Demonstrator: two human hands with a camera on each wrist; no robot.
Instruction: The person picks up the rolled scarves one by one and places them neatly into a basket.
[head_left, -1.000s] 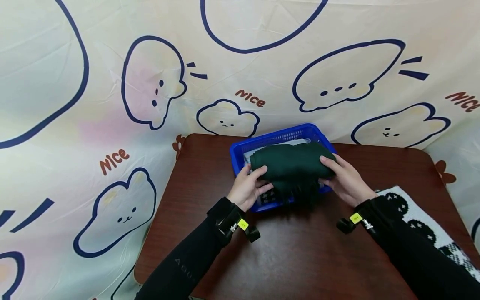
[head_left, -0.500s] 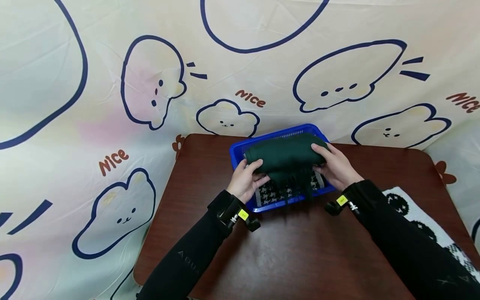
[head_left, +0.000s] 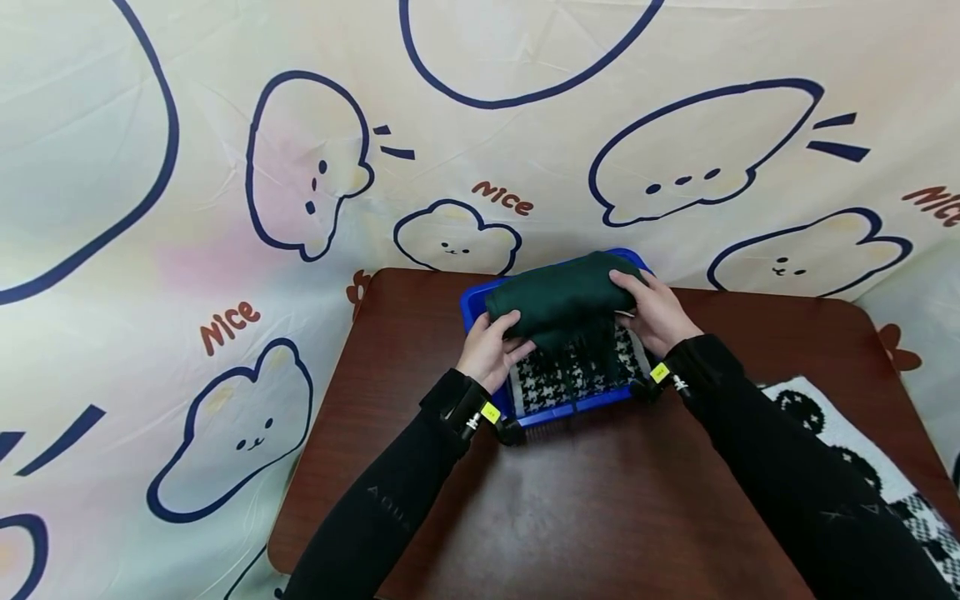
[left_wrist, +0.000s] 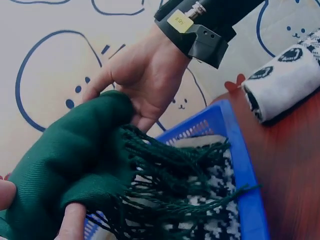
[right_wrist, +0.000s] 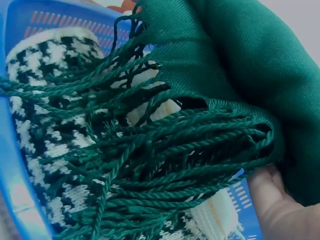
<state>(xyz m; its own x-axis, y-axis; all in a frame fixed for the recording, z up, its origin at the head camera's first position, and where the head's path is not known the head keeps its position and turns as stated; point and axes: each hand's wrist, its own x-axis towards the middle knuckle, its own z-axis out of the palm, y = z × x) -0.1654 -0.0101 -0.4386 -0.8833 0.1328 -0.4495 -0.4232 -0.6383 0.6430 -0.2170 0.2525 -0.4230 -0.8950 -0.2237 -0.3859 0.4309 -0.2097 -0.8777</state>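
A folded dark green scarf (head_left: 562, 292) with a twisted fringe (right_wrist: 165, 150) is held between both hands over a blue plastic basket (head_left: 555, 413). At its left end, my left hand (head_left: 487, 346) grips it with the thumb on top and fingers below. My right hand (head_left: 654, 310) pinches the other end the same way, as the left wrist view shows. The fringe hangs down over a black-and-white houndstooth knit (head_left: 547, 383) lying in the basket's near part. Cream-coloured fabric (right_wrist: 220, 215) shows beside the knit in the right wrist view.
The basket stands near the back edge of a brown wooden table (head_left: 570, 508), close to a printed cloth backdrop (head_left: 337, 167). On the table's right side lies a white-and-black patterned knit (head_left: 847, 433), partly behind the right sleeve.
Both hands have moved the green scarf back and slightly left, farther over the basket. More of the houndstooth knit now shows under the fringe.
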